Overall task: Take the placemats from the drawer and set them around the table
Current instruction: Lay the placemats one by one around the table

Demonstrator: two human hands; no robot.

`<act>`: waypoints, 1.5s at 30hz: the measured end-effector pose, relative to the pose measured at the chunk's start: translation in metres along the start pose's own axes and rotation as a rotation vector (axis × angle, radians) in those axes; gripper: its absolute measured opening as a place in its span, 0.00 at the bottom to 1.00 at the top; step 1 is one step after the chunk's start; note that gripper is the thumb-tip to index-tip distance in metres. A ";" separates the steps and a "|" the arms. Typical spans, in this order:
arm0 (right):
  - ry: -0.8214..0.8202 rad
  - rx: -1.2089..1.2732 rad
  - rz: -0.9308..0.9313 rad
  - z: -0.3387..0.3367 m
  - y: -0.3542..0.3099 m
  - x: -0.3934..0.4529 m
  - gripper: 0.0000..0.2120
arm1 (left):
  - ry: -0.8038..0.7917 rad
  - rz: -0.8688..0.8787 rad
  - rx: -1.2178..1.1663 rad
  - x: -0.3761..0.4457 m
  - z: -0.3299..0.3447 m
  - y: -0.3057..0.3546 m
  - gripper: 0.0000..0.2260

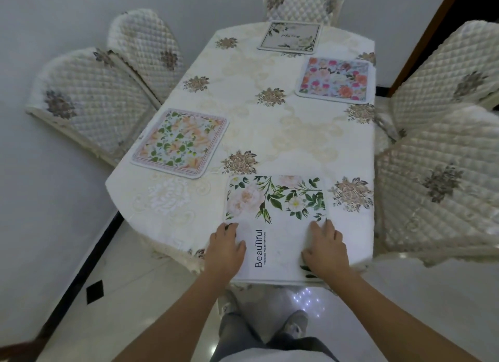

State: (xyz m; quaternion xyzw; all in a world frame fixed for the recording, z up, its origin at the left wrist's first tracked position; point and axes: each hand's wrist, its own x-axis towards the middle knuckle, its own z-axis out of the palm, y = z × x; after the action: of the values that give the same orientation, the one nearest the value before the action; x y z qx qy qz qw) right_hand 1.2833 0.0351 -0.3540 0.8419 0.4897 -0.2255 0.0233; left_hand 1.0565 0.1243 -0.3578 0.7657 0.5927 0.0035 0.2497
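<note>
Pressing down the near placemat (275, 226) at lower centre of the frame: left hand (225, 249) flat on its left edge, right hand (325, 249) flat on its right edge. Fingers of both look extended and spread, palms down; neither is grasping, they rest on the mat's surface. Mat carries white flowers, green leaves and the word "Beautiful" running sideways. Its near edge sits at, perhaps slightly over, the table's (270, 135) near rim.

Other mats already laid:
- orange-and-green floral mat (179, 143), left of centre, beside the left-hand chairs (91, 102).
- pink-and-red floral mat (334, 79), upper right, near the right table edge.
- pale "Beautiful" mat (290, 35), top centre, in front of the far chair (299, 2).

Judgement: four places set; this looks like the final squaring step. The drawer is not in view.

To do it well:
- slide the mat a touch away from the rim so nothing overhangs.
- keep palms flat and push evenly, so the embroidered tablecloth beneath does not ruck.
- square its sides to the table edge, matching the far mat opposite.
- lift both hands straight up on release to avoid dragging it askew.
</note>
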 end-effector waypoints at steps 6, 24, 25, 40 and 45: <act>0.012 0.071 -0.009 -0.003 0.007 0.000 0.29 | 0.036 -0.045 -0.075 0.003 0.002 0.002 0.24; 0.066 0.338 0.061 -0.007 0.023 0.006 0.27 | 0.077 -0.190 -0.256 0.009 0.004 0.001 0.24; 0.058 0.320 0.055 -0.008 0.024 0.006 0.27 | 0.072 -0.187 -0.251 0.009 0.004 0.001 0.24; 0.085 0.243 0.062 -0.006 0.016 0.004 0.24 | 0.123 -0.167 -0.302 0.003 0.003 0.003 0.19; 0.198 0.340 0.058 -0.009 0.019 0.005 0.25 | 0.194 -0.145 -0.363 0.004 -0.006 0.004 0.21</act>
State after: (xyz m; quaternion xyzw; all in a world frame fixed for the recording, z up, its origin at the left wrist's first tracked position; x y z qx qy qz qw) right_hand 1.3043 0.0317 -0.3512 0.8654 0.4201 -0.2205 -0.1611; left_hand 1.0595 0.1294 -0.3526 0.6595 0.6572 0.1659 0.3249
